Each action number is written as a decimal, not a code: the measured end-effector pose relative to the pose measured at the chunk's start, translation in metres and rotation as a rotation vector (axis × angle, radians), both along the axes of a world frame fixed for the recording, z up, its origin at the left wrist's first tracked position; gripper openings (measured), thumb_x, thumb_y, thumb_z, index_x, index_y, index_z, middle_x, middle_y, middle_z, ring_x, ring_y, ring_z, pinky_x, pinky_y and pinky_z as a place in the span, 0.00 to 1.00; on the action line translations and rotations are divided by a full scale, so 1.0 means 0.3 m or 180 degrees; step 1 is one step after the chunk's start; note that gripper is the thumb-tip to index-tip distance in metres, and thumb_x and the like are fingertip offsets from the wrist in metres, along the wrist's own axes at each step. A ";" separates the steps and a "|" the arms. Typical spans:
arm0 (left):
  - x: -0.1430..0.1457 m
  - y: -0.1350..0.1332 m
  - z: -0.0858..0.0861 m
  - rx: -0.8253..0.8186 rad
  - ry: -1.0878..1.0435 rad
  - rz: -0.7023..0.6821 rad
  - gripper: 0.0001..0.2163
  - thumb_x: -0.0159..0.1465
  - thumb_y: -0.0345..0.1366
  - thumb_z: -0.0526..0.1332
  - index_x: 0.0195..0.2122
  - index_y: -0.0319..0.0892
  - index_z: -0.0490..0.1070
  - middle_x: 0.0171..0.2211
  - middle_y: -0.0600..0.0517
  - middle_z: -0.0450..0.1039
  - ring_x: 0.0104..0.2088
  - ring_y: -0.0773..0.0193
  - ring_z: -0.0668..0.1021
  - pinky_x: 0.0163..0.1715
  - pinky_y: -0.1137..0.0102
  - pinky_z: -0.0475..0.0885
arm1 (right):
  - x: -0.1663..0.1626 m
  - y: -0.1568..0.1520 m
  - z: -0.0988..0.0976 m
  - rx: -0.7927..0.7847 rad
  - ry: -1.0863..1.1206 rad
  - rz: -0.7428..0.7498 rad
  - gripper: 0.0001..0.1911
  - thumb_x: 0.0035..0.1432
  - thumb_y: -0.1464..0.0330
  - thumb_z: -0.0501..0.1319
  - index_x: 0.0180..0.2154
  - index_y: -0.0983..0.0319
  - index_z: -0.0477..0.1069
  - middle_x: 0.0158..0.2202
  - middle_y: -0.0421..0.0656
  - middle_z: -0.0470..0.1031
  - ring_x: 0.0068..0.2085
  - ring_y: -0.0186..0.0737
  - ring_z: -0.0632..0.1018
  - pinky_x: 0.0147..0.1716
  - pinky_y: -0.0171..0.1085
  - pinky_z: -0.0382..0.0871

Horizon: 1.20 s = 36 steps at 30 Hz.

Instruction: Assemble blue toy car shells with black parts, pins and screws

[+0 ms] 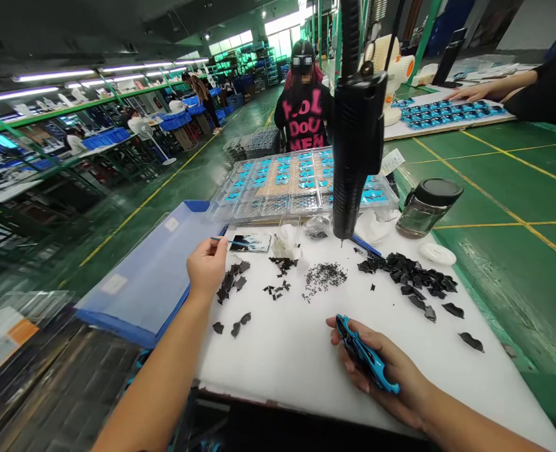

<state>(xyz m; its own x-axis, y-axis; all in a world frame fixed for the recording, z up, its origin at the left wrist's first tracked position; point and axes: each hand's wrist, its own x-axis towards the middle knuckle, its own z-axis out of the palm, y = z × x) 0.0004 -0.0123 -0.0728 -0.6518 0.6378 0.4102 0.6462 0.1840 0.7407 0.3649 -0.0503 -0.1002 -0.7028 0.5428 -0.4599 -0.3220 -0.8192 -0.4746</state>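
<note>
My left hand (206, 266) pinches a thin blue stick (231, 242); its far end reaches over a small white plate with black smears (255, 243). Resting in my right hand (395, 364) is a curved bright-blue and black plastic part (366, 355), tilted, with my fingers under and around it. Both hands are above the white work surface (268, 351). Small black flat pieces (233, 280) lie just beside my left hand. A heap of tiny black screws or pins (325, 276) sits between the hands, below the tip of a hanging black power screwdriver (353, 157).
Loose black pieces (414, 276) are piled at the right, near a lidded jar (426, 207) and a white oval object (438, 253). Behind stand clear trays of blue parts (301, 172); a blue bin (141, 276) is at left. A co-worker (305, 103) faces me; another's hand (475, 91) reaches over blue parts.
</note>
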 end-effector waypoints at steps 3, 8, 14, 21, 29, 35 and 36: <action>0.000 -0.013 0.007 0.0152 0.0014 0.0157 0.13 0.60 0.45 0.62 0.33 0.39 0.77 0.29 0.52 0.76 0.30 0.66 0.75 0.33 0.72 0.69 | -0.002 0.007 0.001 -0.0491 0.0168 -0.0052 0.21 0.63 0.61 0.57 0.52 0.68 0.71 0.36 0.46 0.70 0.27 0.33 0.68 0.19 0.29 0.61; -0.006 0.001 -0.014 0.0254 -0.0261 0.0067 0.13 0.58 0.45 0.63 0.32 0.39 0.77 0.25 0.54 0.73 0.26 0.68 0.72 0.28 0.74 0.67 | -0.010 0.015 0.012 -0.0548 0.0226 -0.0026 0.24 0.65 0.59 0.53 0.53 0.69 0.70 0.36 0.49 0.72 0.25 0.35 0.70 0.18 0.31 0.62; 0.013 -0.088 0.058 0.0895 -0.0955 0.0161 0.10 0.57 0.42 0.64 0.28 0.40 0.69 0.24 0.56 0.68 0.24 0.71 0.70 0.27 0.74 0.67 | -0.019 0.007 0.022 -0.0572 0.0206 -0.0014 0.29 0.67 0.49 0.51 0.53 0.66 0.69 0.35 0.47 0.72 0.27 0.39 0.74 0.27 0.36 0.70; 0.195 -0.129 0.167 0.1280 -0.1681 -0.0490 0.10 0.57 0.41 0.66 0.28 0.41 0.68 0.25 0.56 0.70 0.23 0.71 0.71 0.23 0.74 0.67 | -0.026 0.005 0.010 -0.0698 0.0311 -0.0078 0.29 0.68 0.50 0.48 0.53 0.68 0.68 0.32 0.46 0.71 0.25 0.37 0.72 0.20 0.35 0.69; 0.444 -0.013 0.167 0.2041 -0.0786 -0.1653 0.06 0.53 0.39 0.69 0.25 0.44 0.77 0.22 0.53 0.73 0.22 0.63 0.74 0.19 0.67 0.70 | -0.015 0.021 -0.005 -0.0696 0.0487 -0.0281 0.32 0.70 0.49 0.41 0.53 0.68 0.66 0.32 0.45 0.72 0.26 0.40 0.76 0.24 0.39 0.73; 0.485 -0.064 0.089 0.1929 -0.0570 -0.1801 0.07 0.53 0.44 0.69 0.25 0.48 0.78 0.19 0.55 0.71 0.21 0.61 0.74 0.20 0.62 0.73 | -0.017 0.017 -0.003 -0.0596 0.0423 -0.0176 0.33 0.69 0.48 0.41 0.50 0.67 0.69 0.34 0.48 0.72 0.26 0.38 0.74 0.21 0.35 0.73; 0.484 -0.075 0.080 0.1891 -0.0547 -0.1751 0.08 0.53 0.45 0.69 0.24 0.48 0.77 0.19 0.55 0.71 0.20 0.61 0.74 0.21 0.62 0.73 | -0.018 0.016 -0.003 -0.0590 0.0419 -0.0156 0.33 0.69 0.47 0.41 0.50 0.66 0.69 0.35 0.48 0.72 0.27 0.38 0.74 0.21 0.35 0.73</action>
<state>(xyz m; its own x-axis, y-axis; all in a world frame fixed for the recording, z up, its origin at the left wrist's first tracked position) 0.1456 -0.0348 -0.0488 -0.3943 0.5924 0.7026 0.3985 -0.5787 0.7115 0.3594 -0.0454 -0.1011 -0.7381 0.4926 -0.4610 -0.4127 -0.8702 -0.2689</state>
